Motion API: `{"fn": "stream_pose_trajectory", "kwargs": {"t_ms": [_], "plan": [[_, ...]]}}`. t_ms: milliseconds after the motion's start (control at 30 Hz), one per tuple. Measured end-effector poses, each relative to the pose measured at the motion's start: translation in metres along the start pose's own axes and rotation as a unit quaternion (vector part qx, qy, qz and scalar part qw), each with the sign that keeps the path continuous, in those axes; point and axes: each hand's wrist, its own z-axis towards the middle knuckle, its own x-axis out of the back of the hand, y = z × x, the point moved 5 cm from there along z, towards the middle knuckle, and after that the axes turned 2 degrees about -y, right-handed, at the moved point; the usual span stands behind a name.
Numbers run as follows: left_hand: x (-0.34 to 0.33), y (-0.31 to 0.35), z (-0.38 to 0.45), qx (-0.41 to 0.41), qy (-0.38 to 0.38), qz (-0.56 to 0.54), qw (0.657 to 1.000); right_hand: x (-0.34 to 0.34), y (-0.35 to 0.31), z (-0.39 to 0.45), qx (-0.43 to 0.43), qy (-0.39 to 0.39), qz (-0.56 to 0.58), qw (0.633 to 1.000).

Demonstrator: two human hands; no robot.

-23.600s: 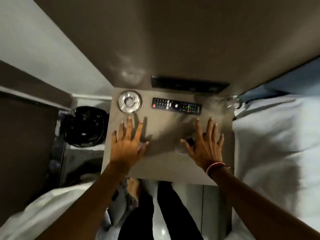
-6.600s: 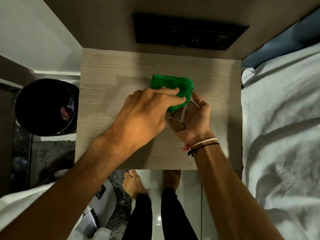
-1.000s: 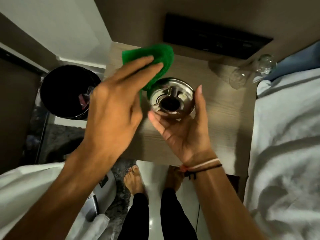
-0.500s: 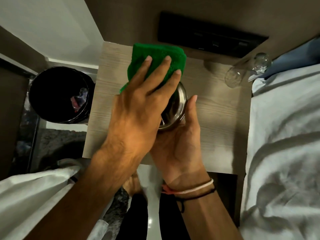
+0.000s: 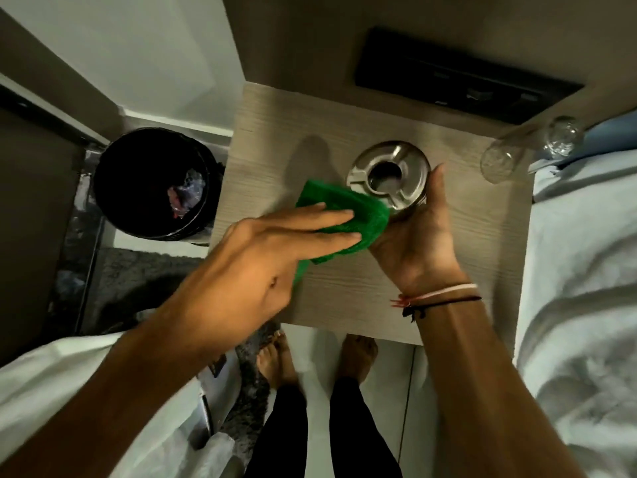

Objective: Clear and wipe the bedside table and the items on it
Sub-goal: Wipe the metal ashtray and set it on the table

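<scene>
My right hand (image 5: 415, 236) cups a round steel ashtray (image 5: 389, 174) from below and holds it above the wooden bedside table (image 5: 482, 243), its top face towards me. My left hand (image 5: 262, 257) presses a folded green cloth (image 5: 344, 215) against the ashtray's near left side, fingers flat over the cloth. Two clear glasses (image 5: 499, 160) (image 5: 563, 138) stand at the table's back right corner.
A black bin (image 5: 151, 181) with some rubbish stands on the floor left of the table. White bedding (image 5: 582, 270) lies along the right side, more white fabric at lower left. A dark switch panel (image 5: 462, 77) sits on the wall behind. My bare feet stand below the table's front edge.
My left hand has slid the green cloth off the ashtray's top, down to its near left side, uncovering the top. The right hand turned the ashtray face-up.
</scene>
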Motion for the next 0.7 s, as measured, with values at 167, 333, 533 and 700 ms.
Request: {"fn": "stream_pose_trajectory", "kwargs": {"t_ms": [167, 333, 533, 700], "plan": [[0.017, -0.042, -0.031, 0.072, 0.045, 0.015, 0.996, 0.003, 0.032, 0.052, -0.008, 0.125, -0.035, 0.992], [0.018, -0.066, -0.044, 0.083, 0.076, -0.001, 0.994, -0.036, 0.049, 0.097, 0.019, 0.144, -0.065, 0.987], [0.009, -0.074, -0.047, 0.085, 0.062, -0.022, 0.994, -0.049, 0.032, 0.136, 0.081, 0.23, -0.144, 0.959], [0.008, -0.079, -0.047, 0.072, 0.062, -0.009, 0.995, -0.041, 0.015, 0.149, 0.114, 0.313, -0.293, 0.896]]}}
